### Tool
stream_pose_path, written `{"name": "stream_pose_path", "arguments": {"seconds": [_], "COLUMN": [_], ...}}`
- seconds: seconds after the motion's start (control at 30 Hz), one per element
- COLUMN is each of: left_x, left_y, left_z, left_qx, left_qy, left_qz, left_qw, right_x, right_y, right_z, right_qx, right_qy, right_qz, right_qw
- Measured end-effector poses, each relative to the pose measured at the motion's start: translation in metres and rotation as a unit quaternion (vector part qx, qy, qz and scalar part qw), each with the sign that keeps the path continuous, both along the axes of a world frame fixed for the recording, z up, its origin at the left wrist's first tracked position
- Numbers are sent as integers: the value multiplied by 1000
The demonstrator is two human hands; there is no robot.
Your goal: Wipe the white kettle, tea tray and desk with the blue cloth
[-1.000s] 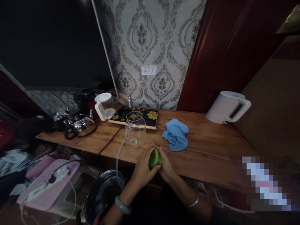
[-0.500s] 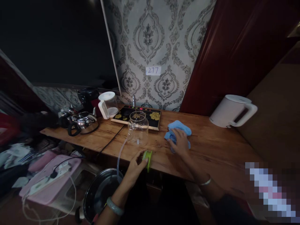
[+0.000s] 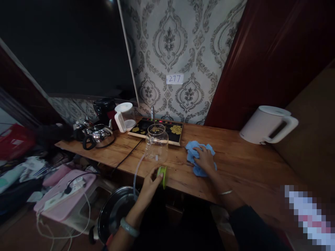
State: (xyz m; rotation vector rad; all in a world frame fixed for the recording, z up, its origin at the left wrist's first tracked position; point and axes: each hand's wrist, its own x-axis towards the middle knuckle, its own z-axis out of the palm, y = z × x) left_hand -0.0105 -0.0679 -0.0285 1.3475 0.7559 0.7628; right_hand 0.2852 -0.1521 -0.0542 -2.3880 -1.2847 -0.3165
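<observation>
Near the table's front edge, my left hand (image 3: pixel 151 183) is closed round a green round lid (image 3: pixel 162 177), tilted up on its side. My right hand (image 3: pixel 205 159) rests on a crumpled blue cloth (image 3: pixel 195 148) on the wooden tabletop, its fingers curled into the folds. Between and behind my hands stands a clear glass pot (image 3: pixel 158 148) with an open top. A thin clear hose (image 3: pixel 136 170) runs from beside the pot down over the edge toward a dark pan (image 3: pixel 115 209) below.
Behind the pot lies a black tea stove (image 3: pixel 141 127) with gold flowers and a metal spout. A white-lidded pitcher (image 3: pixel 128 118) and a steel kettle (image 3: pixel 102 136) stand left; a white electric kettle (image 3: pixel 261 125) stands right. A pink stool (image 3: pixel 60 209) carries a power strip.
My right hand has shifted and the blue cloth has spread toward the table front, more bunched under the fingers. The left hand still holds the green lid. The whole view has swung slightly left.
</observation>
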Motion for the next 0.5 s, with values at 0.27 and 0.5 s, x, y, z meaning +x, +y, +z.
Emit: {"name": "stream_pose_path", "arguments": {"seconds": [0.27, 0.5], "left_x": [1, -45], "left_y": [-8, 29], "left_z": [11, 16], "left_qx": [154, 256], "left_qy": [8, 3], "left_qz": [56, 266], "left_qw": [986, 929], "right_x": [-8, -8], "right_y": [-31, -34], "right_z": [-26, -38], "right_qx": [45, 57], "right_qy": [-42, -55], "right_qz": [73, 77], "right_qw": [995, 994]}}
